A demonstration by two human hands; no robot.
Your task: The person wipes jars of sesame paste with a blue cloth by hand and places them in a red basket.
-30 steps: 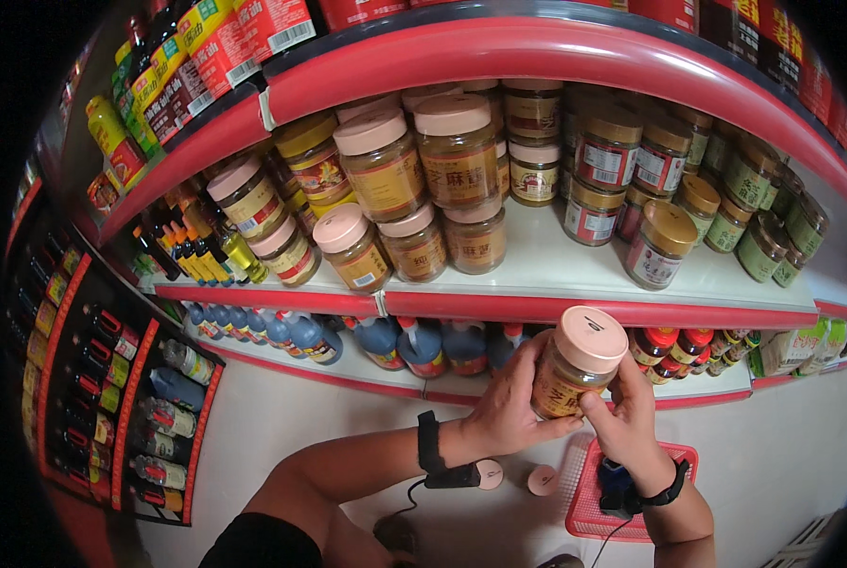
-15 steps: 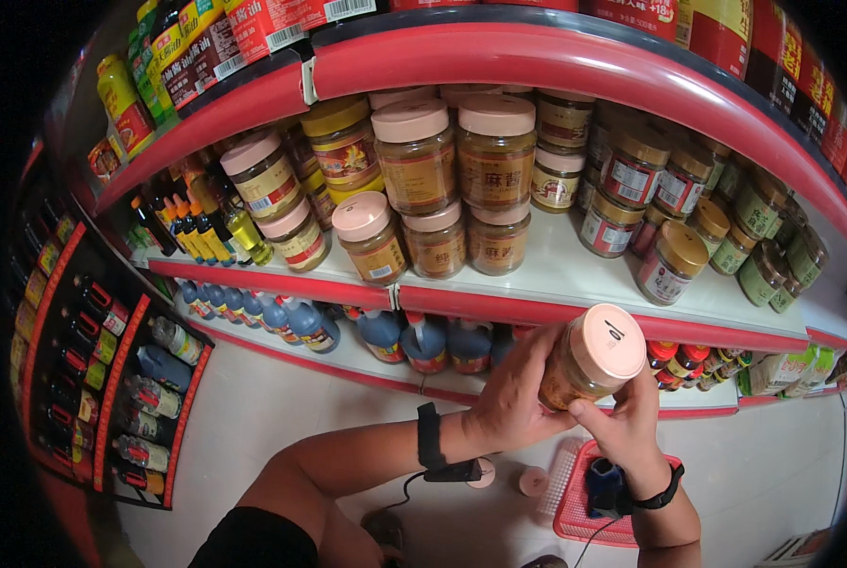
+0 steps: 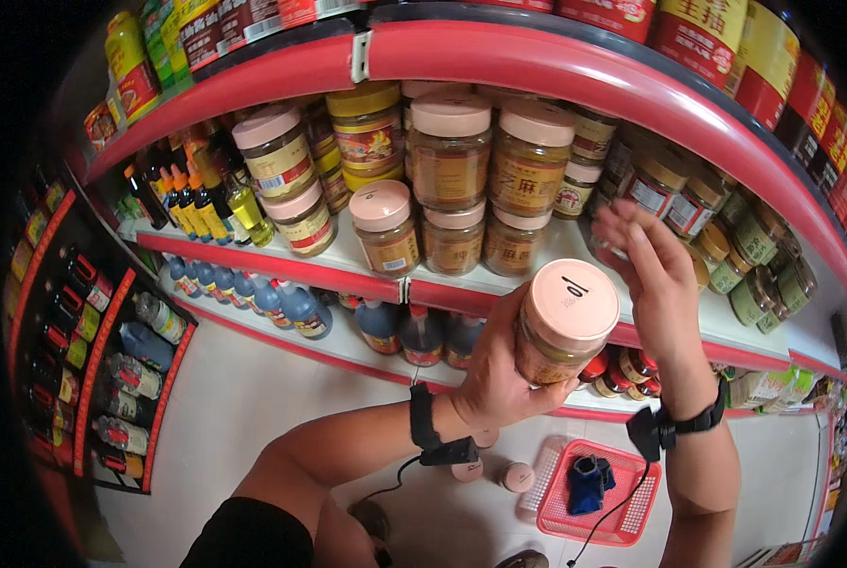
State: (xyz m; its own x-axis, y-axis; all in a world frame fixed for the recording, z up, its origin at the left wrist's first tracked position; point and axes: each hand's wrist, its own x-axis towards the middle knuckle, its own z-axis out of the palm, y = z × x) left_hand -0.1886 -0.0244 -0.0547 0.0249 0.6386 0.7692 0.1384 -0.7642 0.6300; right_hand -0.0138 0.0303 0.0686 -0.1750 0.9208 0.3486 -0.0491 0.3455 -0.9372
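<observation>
Left hand (image 3: 495,379) grasps a jar (image 3: 564,327) of brown contents, fingers and thumb wrapped around its lower body. The jar is held in the air before the shelf (image 3: 272,270) with the red edge, tilted so that its pink lid, which bears a black handwritten mark, faces the person. Right hand (image 3: 658,275) is raised beside the jar, apart from it, fingers loosely bent and nothing seen in its grip. Its fingertips are blurred, and whether they touch the gold-lidded jars (image 3: 652,187) behind them cannot be told. Both wrists wear black straps (image 3: 425,417).

On the shelf behind, pink-lidded jars (image 3: 450,156) are stacked two high, with one shorter stack of a single jar (image 3: 384,227) at the front. To their left come yellow-lidded jars (image 3: 367,133), then slim bottles with orange caps (image 3: 196,204). Blue jugs (image 3: 305,308) line the shelf below, and red-lidded jars (image 3: 636,369) show between the forearms. Cartons and bottles (image 3: 707,38) fill the shelf above.

Down on the floor, a red plastic basket (image 3: 601,538) holds a dark blue item (image 3: 589,483). Pink round lids (image 3: 518,476) show just left of the basket; what lies beneath them is mostly hidden.
</observation>
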